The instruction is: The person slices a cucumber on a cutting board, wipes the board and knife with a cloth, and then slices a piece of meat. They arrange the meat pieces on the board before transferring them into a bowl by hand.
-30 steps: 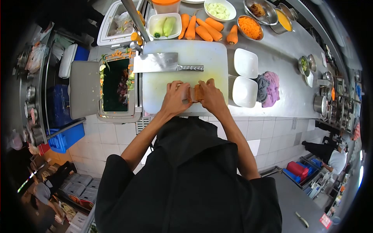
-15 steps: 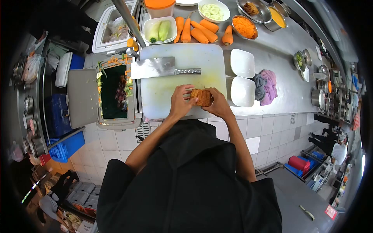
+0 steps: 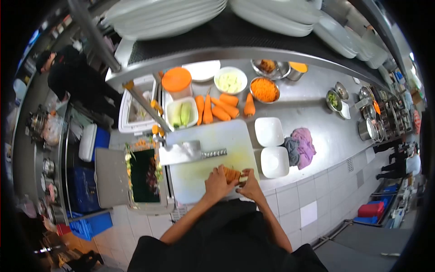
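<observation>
A brown, block-shaped piece of food with lines across it [image 3: 232, 175] is between my hands, over the near right part of the white cutting board [image 3: 190, 179]. My left hand [image 3: 219, 183] has its fingers closed on the left side of the block. The fingers of my right hand [image 3: 250, 187] are bent at its right end, where a small pale bit shows by the fingertips; whether they grip the block is hard to tell. A cleaver [image 3: 181, 153] lies across the board beyond my hands, its handle pointing right.
Two square white bowls [image 3: 274, 162] stand right of the board, beside a purple cloth [image 3: 302, 147]. Carrots [image 3: 208, 109], a bowl of shredded carrot [image 3: 265, 89] and a tray of pale green vegetables [image 3: 181, 113] line the back. A scrap bin [image 3: 165, 201] is left; a shelf rail [image 3: 217, 59] crosses above.
The view has tilted up, so the plate shelf now shows and the counter sits lower. My right fingers have shifted toward the block's end, and the block has turned slightly.
</observation>
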Demonstrator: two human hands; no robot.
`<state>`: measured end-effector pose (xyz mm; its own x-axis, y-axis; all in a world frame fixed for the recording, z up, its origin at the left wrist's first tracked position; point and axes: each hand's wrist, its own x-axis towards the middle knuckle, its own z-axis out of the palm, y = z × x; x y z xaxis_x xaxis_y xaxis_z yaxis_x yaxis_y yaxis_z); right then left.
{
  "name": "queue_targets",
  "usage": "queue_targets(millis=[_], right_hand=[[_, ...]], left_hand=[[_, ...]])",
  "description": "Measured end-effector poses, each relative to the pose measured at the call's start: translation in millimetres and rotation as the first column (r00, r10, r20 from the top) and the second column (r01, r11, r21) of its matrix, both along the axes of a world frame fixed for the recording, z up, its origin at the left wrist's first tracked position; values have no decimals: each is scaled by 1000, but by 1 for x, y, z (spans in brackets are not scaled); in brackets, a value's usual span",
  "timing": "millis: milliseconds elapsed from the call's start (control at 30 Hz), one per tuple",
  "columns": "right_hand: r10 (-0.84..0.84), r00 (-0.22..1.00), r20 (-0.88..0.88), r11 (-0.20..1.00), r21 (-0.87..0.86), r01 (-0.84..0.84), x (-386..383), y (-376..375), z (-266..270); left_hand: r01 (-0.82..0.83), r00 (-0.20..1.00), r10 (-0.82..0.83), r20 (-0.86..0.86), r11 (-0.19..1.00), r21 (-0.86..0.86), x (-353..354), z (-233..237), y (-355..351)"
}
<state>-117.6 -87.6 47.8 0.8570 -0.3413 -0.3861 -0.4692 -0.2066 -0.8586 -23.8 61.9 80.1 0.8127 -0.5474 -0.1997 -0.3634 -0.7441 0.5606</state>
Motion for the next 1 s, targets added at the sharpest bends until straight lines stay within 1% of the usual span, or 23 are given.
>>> queue_targets(millis=[67,133,167,233,300,367,400,433,467,500,533,567,633,667,700,733,767,800,867,1000], right_hand=[[-19,1000,1,986,164,19,0,0,10],[-6,1000,20,970,243,1,-1,-5,15],[7,1000,30,961,278,-15,0,-8,13],[38,998,52,955,293,-51,-3,-17,2],[51,996,69,945,318,-70,-8,-33,10],[-76,984,162,996,64,66,-13,-69,29],[-196,959,205,978,-34,208,-17,-94,34],[-185,920,346,927,-249,280,-21,-128,15],[-203,888,414,821,-422,384,-28,-155,12],[-114,858,500,637,-626,450,-35,-183,10],[-304,905,299,675,-603,426,-41,-207,5],[-344,903,259,686,-587,430,-45,-232,-1],[-364,930,49,682,-666,302,-45,-267,-26],[-343,939,-26,702,-671,238,-46,-275,-30],[-308,949,-66,740,-644,195,-45,-281,-39],[-324,940,-103,703,-692,166,-43,-279,-45],[-337,932,-132,659,-740,134,-37,-277,-48],[-330,932,-151,681,-722,124,-35,-279,-47],[-311,922,-232,822,-552,138,-35,-284,-35],[-297,917,-265,821,-561,103,-33,-283,-14]], left_hand=[[30,1000,-31,5,999,44,-2,3,-7],[54,998,-59,36,989,135,-4,9,-12],[60,997,-66,31,985,164,-5,10,-15],[77,990,-99,103,977,200,-9,1,-18],[77,983,-111,147,971,225,-17,-5,-16],[37,970,-90,226,973,229,-16,-17,-17],[29,965,-86,248,974,223,-16,-19,-19],[12,967,-66,245,976,217,-19,-17,-19],[-1,970,-52,238,977,215,-22,-17,-20],[-20,968,-37,250,974,224,-24,-17,-22],[-12,967,-51,251,970,242,-24,-18,-27],[-53,964,-17,264,965,256,-24,-18,-30],[-139,951,48,306,948,285,-29,-20,-31],[-156,961,73,269,940,304,-30,-10,-36],[-162,966,87,242,937,310,-30,-2,-39],[-175,969,107,224,935,309,-29,3,-42],[-170,972,100,213,925,341,-28,5,-44],[-175,976,118,181,924,339,-26,6,-46],[-184,979,139,148,917,353,-27,8,-46],[-198,977,154,145,907,371,-27,8,-52]])
